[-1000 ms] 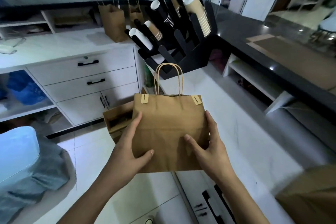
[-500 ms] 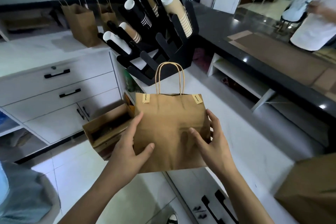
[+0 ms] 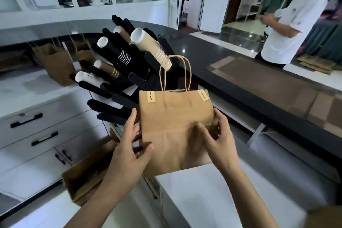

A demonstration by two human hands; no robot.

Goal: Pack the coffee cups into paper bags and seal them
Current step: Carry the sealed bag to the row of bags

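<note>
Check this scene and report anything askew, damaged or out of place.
Little stands out. On the paper bag held between the left hand and right hand, the right sticker sits tilted; the left sticker is straight.

Both forearms are bare from the lower frame edge up to the wrists, with no sleeves in view. The left hand (image 3: 130, 151) and right hand (image 3: 221, 139) wear no gloves, rings, or watch.
</note>
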